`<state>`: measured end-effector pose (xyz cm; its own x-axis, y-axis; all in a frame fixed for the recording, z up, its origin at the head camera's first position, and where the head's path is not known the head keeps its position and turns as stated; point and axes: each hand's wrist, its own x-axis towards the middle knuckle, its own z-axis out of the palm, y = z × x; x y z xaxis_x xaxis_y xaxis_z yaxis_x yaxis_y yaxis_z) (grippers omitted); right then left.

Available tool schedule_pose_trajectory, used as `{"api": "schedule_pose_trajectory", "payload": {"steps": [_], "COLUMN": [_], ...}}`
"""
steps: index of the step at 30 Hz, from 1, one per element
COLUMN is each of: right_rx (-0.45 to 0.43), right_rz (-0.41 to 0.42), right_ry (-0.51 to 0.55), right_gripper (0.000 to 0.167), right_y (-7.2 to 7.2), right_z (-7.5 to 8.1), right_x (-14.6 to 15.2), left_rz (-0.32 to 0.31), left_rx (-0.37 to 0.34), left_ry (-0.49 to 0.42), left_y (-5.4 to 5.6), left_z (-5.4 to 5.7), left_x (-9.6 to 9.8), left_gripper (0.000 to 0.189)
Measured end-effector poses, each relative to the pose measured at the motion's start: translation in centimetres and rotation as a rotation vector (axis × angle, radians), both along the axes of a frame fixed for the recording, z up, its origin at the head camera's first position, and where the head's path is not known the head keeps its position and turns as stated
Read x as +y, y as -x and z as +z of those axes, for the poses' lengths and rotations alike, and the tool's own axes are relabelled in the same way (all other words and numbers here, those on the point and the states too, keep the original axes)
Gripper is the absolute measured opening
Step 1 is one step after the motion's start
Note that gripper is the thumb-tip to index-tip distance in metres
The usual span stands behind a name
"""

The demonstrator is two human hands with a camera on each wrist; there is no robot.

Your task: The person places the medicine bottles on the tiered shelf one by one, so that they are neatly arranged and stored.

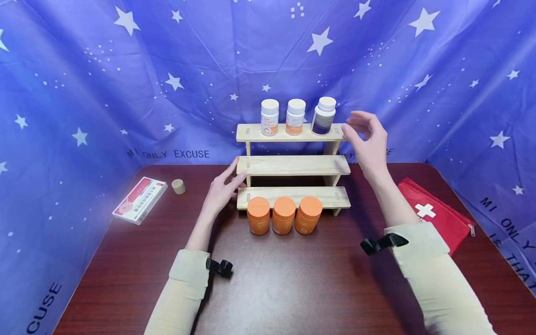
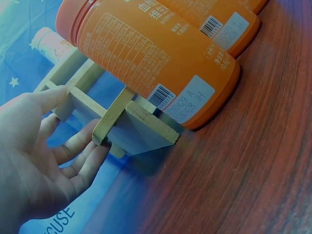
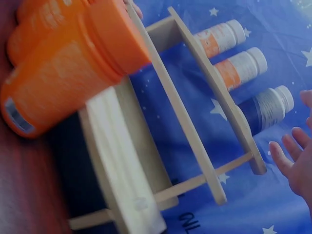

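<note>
Filling the lower part of the head view, a glossy red-brown table [image 1: 301,284] meets blue cloth [image 1: 209,111] printed with white stars, dots and lettering, which hangs behind it and at both sides. A three-tier wooden stand [image 1: 293,165] rests near the table's back edge. Far to the left lie a white and red box [image 1: 140,200] and, just beside it, a small pale cylinder [image 1: 178,187]; on the right, a red pouch [image 1: 450,228] with a white cross is partly covered by the person's forearm and cream sleeve [image 1: 423,246]. Three orange jars [image 1: 284,218] stand in a row on the table, in front of the lowest tier and hiding part of it. The top tier bears two white bottles with orange labels [image 1: 295,118] and, toward its right end, a white bottle with a dark blue label [image 1: 324,116]. The left hand [image 1: 222,188] is at the stand's left end; the right hand [image 1: 370,142] is by the top tier's right end.

In the left wrist view, the left thumb and bent fingers grip the ends of the stand's boards, while a jar looms close in front.

In the right wrist view, the right hand's fingers are parted and hold nothing, near the dark-labelled bottle but apart from it. The jars are blurred there, and their print cannot be made out.
</note>
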<state>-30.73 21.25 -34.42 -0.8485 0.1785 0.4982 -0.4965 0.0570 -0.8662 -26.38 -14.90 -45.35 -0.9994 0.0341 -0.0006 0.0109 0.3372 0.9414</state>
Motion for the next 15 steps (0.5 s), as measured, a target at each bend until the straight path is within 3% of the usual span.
{"api": "schedule_pose_trajectory", "payload": {"steps": [7, 15], "right_rx": [-0.005, -0.148], "right_rz": [0.081, 0.266], "right_ry": [0.072, -0.013], "right_gripper": [0.032, 0.031], "right_y": [-2.7, -5.7], "right_z": [-1.6, -3.9], "right_x": [-0.7, -0.4], "left_rz": [0.000, -0.010], "left_rx": [0.002, 0.000], "left_ry": [-0.001, 0.002], "left_y": [-0.1, -0.2], "left_z": [0.2, 0.2], "left_x": [0.0, 0.0], "left_gripper": [0.064, 0.065]}}
